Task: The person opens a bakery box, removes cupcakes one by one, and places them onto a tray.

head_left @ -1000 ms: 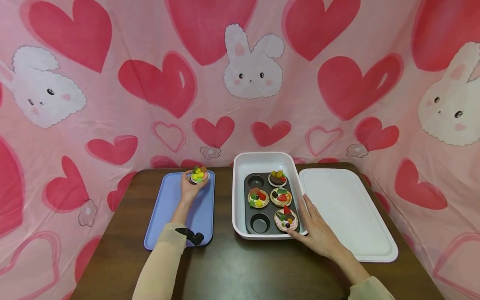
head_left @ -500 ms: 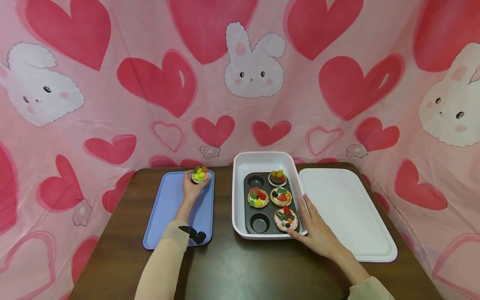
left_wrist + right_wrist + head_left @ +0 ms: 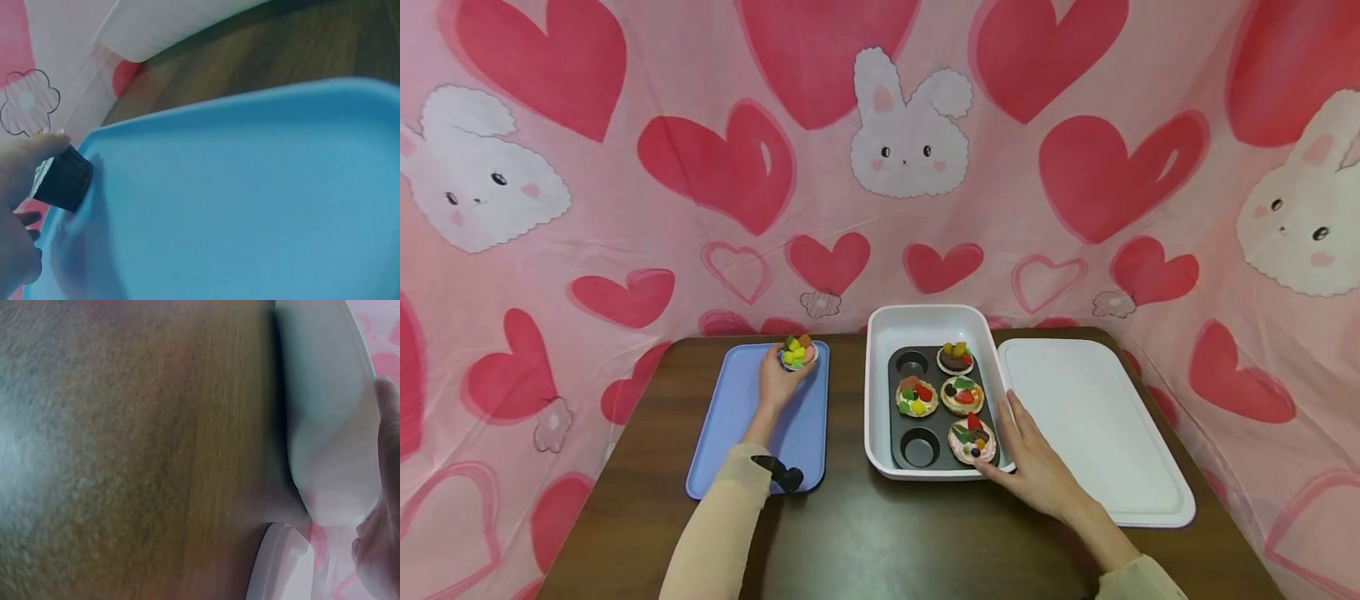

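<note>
My left hand [image 3: 780, 381] holds a small fruit tart [image 3: 797, 353] by its sides at the far end of the blue tray [image 3: 730, 433]. Yellow and green pieces top the tart, and its dark cup-shaped base [image 3: 64, 180] shows in the left wrist view, low over the tray's far edge. My right hand [image 3: 1037, 467] rests at the near right corner of a white bin [image 3: 874, 417], fingers extended along the rim and thumb at the front edge. Inside the bin sits a dark muffin tin [image 3: 930, 417] with several fruit tarts [image 3: 917, 396] in its cups; two left-hand cups show bare.
A white lid-like board [image 3: 1097, 425] lies right of the bin. All of this stands on a dark wooden table [image 3: 865, 533]. A pink cloth with hearts and rabbits [image 3: 910, 225] hangs right behind the table's back edge.
My left hand and the tart have shifted only slightly over the far end of the tray. My right hand stays at the bin's corner.
</note>
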Tool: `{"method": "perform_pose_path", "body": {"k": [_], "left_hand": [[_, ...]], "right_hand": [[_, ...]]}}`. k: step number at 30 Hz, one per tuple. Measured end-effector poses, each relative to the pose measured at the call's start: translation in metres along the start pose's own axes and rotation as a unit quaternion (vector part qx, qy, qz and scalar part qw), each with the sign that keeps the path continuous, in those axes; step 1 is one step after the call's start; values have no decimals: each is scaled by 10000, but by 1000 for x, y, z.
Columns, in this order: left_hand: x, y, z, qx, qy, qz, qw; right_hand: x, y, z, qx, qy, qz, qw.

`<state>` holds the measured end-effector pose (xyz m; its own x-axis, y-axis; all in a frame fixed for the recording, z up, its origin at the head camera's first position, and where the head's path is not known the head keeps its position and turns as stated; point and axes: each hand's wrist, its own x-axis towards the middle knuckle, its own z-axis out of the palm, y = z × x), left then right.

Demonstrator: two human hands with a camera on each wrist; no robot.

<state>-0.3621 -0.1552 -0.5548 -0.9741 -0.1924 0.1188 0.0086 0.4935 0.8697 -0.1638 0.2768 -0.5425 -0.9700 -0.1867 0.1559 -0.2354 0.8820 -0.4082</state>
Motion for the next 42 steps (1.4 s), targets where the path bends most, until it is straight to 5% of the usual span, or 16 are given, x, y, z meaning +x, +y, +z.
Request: {"method": "perform_pose_path", "body": {"k": [11,22,30,36,39,42], "left_hand": [[1,-4,-10,1739,-169,781,9815],[-3,2,-13,2681,-558,744,9589],[-23,10,-15,3355,-610,918,9356],[-45,20,-9,3183,-548,1711,9308],[-52,21,0,2812,-679,2129,9333],[-58,24,11,2603,-928,2503,9279]], "right_hand": [[-1,2,2,-97,81,-133,9998],[-2,5,3,-199,146,-153,9996],[0,3,4,-138,44,-46,9999],[0,3,4,-173,40,-56,9998],[0,3,4,-187,68,-83,9998],[0,3,3,-213,82,-84,9997]]}}
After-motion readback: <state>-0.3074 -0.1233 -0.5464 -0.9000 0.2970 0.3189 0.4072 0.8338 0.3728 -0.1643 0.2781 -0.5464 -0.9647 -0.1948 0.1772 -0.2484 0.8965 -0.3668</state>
